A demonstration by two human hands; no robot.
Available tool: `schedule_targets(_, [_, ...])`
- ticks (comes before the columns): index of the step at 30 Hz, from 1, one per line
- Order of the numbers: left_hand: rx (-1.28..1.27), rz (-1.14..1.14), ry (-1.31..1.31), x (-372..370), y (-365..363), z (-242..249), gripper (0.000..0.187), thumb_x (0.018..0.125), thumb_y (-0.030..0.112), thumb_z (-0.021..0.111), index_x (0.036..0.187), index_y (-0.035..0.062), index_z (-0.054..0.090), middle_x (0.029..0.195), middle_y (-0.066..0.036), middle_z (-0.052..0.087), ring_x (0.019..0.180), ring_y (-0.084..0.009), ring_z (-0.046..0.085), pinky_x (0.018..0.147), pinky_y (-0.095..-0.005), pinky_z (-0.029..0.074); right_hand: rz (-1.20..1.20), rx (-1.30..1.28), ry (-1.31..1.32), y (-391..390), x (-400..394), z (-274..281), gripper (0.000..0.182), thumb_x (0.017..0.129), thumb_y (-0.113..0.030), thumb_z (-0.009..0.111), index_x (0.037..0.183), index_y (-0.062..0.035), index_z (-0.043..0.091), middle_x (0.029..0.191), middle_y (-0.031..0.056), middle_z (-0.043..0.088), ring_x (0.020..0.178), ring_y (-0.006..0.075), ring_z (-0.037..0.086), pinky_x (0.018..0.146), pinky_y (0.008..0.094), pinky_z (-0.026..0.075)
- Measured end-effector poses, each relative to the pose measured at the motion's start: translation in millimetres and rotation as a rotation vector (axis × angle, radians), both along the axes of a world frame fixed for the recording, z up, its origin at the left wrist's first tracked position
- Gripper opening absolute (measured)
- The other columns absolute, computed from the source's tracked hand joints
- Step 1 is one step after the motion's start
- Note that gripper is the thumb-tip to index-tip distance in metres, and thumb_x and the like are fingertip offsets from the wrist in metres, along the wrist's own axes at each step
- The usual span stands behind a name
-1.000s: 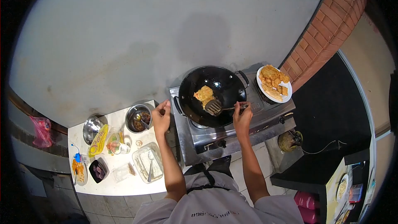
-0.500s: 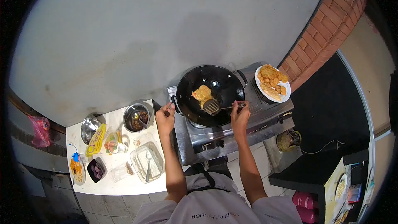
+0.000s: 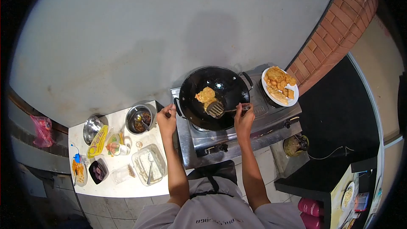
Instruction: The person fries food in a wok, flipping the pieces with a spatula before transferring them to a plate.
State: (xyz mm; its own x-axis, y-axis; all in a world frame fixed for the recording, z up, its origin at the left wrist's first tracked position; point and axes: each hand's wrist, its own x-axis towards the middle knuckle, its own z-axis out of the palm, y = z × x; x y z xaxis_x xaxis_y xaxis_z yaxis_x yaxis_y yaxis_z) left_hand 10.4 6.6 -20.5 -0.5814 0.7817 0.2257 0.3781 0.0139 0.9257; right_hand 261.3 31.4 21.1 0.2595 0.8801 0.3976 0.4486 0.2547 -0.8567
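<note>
My right hand point(image 3: 244, 118) is closed round the handle of a slotted spatula point(image 3: 216, 110). The spatula's head lies in a black wok point(image 3: 231, 89), against the lower edge of a golden fritter point(image 3: 206, 95) in the oil. At the wok's left side, my left hand point(image 3: 166, 118) is closed with fingertips drawn together. It is just beside the left loop handle point(image 3: 177, 107), seemingly apart from it; anything between the fingers is hidden. The wok sits on a steel gas stove point(image 3: 203, 146).
A white plate of fried pieces point(image 3: 290, 100) stands on the stove's right side. On the white table point(image 3: 121, 191) are a steel pot point(image 3: 128, 123), a steel bowl point(image 3: 90, 131), a yellow packet point(image 3: 98, 144) and a plastic tub of white batter point(image 3: 159, 178). A gas cylinder point(image 3: 294, 145) stands below right.
My left hand has shifted slightly left, away from the wok handle. The spatula and fritter keep nearly the same place in the wok, and the view has moved a little.
</note>
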Motion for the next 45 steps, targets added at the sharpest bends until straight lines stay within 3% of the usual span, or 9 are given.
schedule_targets(8, [-0.005,-0.019,-0.004,-2,-5,15,0.032,0.083,0.021,0.063,0.100,-0.0063,0.063,0.060,0.000,0.051,0.057,-0.0070,0.043,0.053,-0.0234,0.039,0.069,0.019,0.012,13,22,-15,0.017,0.089,-0.012,0.054,0.082,0.0025,0.050,0.061,0.0071,0.054,0.047,0.0095,0.049,0.044,0.0246,0.038])
schedule_targets(10, [-0.097,-0.043,-0.005,-2,-9,26,0.033,0.085,0.022,0.062,0.103,-0.0067,0.062,0.077,-0.009,0.064,0.071,-0.0108,0.054,0.072,-0.0270,0.046,0.078,0.060,-0.034,19,25,-13,0.017,0.089,-0.012,0.054,0.082,0.0022,0.051,0.060,0.0061,0.053,0.046,0.0084,0.048,0.043,0.0236,0.036])
schedule_targets(12, [-0.058,-0.037,0.007,-2,-9,23,0.033,0.084,0.021,0.062,0.101,-0.0070,0.063,0.068,-0.005,0.057,0.064,-0.0083,0.049,0.063,-0.0249,0.043,0.122,-0.053,0.007,23,27,-8,0.016,0.088,-0.011,0.054,0.087,0.0042,0.050,0.068,0.0151,0.059,0.060,0.0211,0.058,0.057,0.0326,0.045])
schedule_targets(13, [-0.019,-0.034,0.021,-2,-9,21,0.032,0.084,0.021,0.062,0.099,-0.0073,0.063,0.059,-0.001,0.051,0.057,-0.0059,0.044,0.054,-0.0228,0.039,0.124,-0.052,0.006,25,27,-5,0.016,0.088,-0.011,0.054,0.087,0.0042,0.050,0.068,0.0151,0.059,0.060,0.0211,0.058,0.057,0.0326,0.045])
schedule_targets(26, [-0.054,-0.135,-0.062,-4,-5,-1,0.036,0.082,0.023,0.066,0.098,-0.0082,0.063,0.061,-0.004,0.054,0.058,-0.0082,0.046,0.055,-0.0246,0.040,0.116,0.014,-0.081,28,25,1,0.015,0.089,-0.010,0.052,0.087,0.0044,0.048,0.071,0.0161,0.059,0.067,0.0246,0.060,0.063,0.0345,0.045])
schedule_targets(38, [-0.097,-0.108,0.036,8,-9,19,0.037,0.083,0.023,0.064,0.101,-0.0098,0.061,0.061,-0.004,0.055,0.057,-0.0085,0.047,0.055,-0.0246,0.041,0.066,-0.019,-0.025,22,14,1,0.014,0.088,-0.009,0.052,0.088,0.0033,0.047,0.070,0.0155,0.058,0.066,0.0235,0.059,0.061,0.0334,0.045])
schedule_targets(41, [-0.079,-0.109,0.015,9,-9,17,0.038,0.083,0.023,0.063,0.102,-0.0104,0.060,0.061,-0.004,0.055,0.057,-0.0084,0.047,0.056,-0.0245,0.042,0.055,0.008,-0.001,22,13,0,0.013,0.089,-0.008,0.051,0.088,0.0041,0.047,0.069,0.0165,0.056,0.064,0.0258,0.059,0.058,0.0347,0.045])
schedule_targets(43, [-0.173,-0.129,-0.051,8,-9,18,0.041,0.085,0.026,0.062,0.103,-0.0104,0.060,0.085,-0.016,0.065,0.080,-0.0158,0.060,0.077,-0.0293,0.046,0.053,0.015,0.016,22,12,-1,0.013,0.089,-0.008,0.051,0.088,0.0043,0.047,0.069,0.0165,0.056,0.063,0.0263,0.059,0.058,0.0348,0.045])
schedule_targets(45, [-0.120,-0.123,-0.041,9,-9,15,0.040,0.084,0.025,0.063,0.104,-0.0103,0.060,0.073,-0.010,0.061,0.069,-0.0119,0.054,0.067,-0.0267,0.044,0.065,0.024,0.049,21,10,-2,0.012,0.089,-0.007,0.051,0.088,0.0044,0.047,0.068,0.0164,0.056,0.060,0.0267,0.059,0.057,0.0348,0.045])
